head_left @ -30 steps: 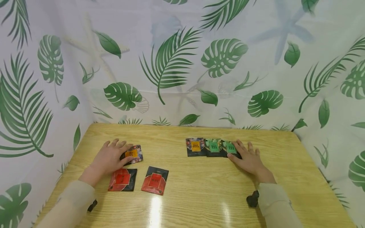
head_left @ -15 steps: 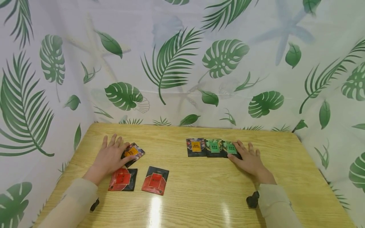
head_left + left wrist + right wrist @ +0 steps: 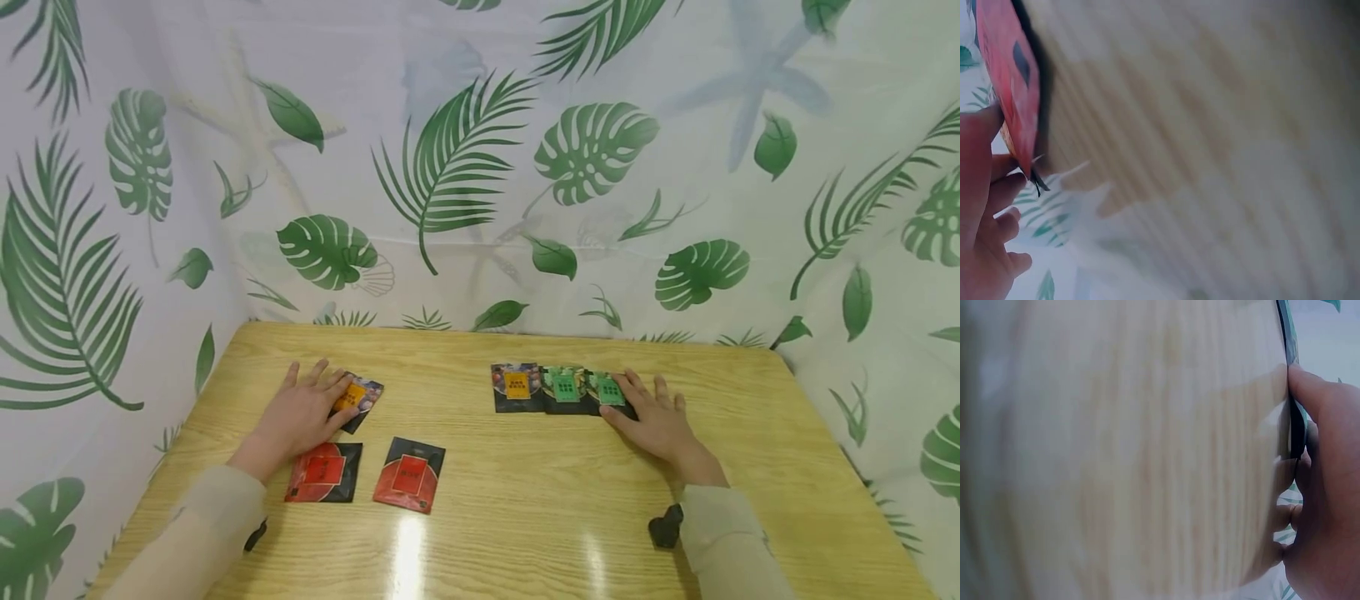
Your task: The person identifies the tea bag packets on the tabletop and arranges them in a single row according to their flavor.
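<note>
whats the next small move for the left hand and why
Probably slide the orange-labelled packet across toward the row of three packets. The left hand touches that packet, it lies apart from the row, and the row's left-end packet looks much like it. The right hand touches the row's other end.

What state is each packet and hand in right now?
Slanted orange-labelled rectangular packet: flat, partly covered
Left red-labelled rectangular packet: lying flat
Right red-labelled rectangular packet: flat, separate
Row's orange-labelled packet: flat, unheld
Middle green-labelled packet: flat, between neighbours
End green-labelled packet: flat, partly covered
Left hand: fingers extended on slanted packet
Right hand: fingers extended on end packet
</note>
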Demonstrator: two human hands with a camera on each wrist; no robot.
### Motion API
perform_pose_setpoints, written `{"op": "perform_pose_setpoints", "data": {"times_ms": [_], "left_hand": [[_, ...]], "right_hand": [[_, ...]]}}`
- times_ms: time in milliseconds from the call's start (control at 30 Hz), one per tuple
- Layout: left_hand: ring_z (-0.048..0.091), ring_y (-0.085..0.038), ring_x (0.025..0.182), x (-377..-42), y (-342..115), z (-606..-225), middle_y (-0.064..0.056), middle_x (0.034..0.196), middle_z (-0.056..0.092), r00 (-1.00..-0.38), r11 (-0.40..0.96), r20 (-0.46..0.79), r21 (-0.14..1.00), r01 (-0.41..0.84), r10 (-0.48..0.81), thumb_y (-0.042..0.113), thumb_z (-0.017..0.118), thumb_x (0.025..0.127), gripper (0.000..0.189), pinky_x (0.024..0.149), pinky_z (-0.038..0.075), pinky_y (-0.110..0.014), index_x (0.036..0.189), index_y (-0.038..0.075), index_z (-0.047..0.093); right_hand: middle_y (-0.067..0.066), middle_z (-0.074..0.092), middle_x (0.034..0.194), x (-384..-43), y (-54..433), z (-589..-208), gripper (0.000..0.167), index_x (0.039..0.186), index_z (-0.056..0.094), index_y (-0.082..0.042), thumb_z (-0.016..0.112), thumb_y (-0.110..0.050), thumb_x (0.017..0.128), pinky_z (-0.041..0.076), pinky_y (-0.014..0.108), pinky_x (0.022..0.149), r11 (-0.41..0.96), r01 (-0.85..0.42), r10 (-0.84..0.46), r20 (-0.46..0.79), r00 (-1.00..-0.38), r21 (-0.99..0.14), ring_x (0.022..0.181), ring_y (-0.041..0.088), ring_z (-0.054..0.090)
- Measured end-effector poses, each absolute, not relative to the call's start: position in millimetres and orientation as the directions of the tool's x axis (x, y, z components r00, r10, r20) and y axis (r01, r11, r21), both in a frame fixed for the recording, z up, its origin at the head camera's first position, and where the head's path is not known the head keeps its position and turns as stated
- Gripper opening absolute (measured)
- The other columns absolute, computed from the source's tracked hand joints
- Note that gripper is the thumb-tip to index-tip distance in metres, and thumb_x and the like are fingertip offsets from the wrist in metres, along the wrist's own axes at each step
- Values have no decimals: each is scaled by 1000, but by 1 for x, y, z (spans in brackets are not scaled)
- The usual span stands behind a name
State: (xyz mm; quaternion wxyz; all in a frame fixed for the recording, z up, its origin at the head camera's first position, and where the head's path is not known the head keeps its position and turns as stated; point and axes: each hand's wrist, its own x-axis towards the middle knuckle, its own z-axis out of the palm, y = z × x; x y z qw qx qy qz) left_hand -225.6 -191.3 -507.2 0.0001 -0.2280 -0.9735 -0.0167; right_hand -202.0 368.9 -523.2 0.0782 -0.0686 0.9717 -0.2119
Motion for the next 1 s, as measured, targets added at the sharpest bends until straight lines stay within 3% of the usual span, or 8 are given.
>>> {"op": "perform_pose_setpoints", "data": {"times_ms": [267,533,733,1000], "left_hand": [[38,-50,153,-231,-177,-512,-20,158,54,-926,926,-14,22,377,378,53,50,109,68,123,22,-74,156,4,51],[28,-55,155,-243,-161,-517,-23,164,44,-960,957,-39,100,273,278,59,47,107,73,121,19,-80,161,10,44],[21,-54,158,-244,-143,-515,-24,168,37,-976,968,-72,162,194,207,57,47,109,75,122,16,-78,162,5,41],[19,-54,159,-244,-117,-519,-24,169,34,-973,963,-77,176,203,219,55,45,110,75,123,16,-77,163,3,38]], "right_hand": [[21,12,177,-202,370,-524,83,170,23,-14,51,-59,106,-9,84,116,898,-97,-164,-120,-979,-429,156,63,-7],[21,13,177,-200,372,-527,83,170,23,-14,52,-59,106,-8,84,116,899,-97,-159,-112,-981,-428,156,64,-6],[20,12,177,-201,371,-528,84,170,23,-14,50,-61,106,-9,84,116,899,-90,-156,-121,-980,-429,156,63,-7],[20,12,177,-201,369,-526,84,170,22,-15,50,-61,106,-9,83,117,900,-92,-157,-121,-980,-427,157,63,-6]]}}
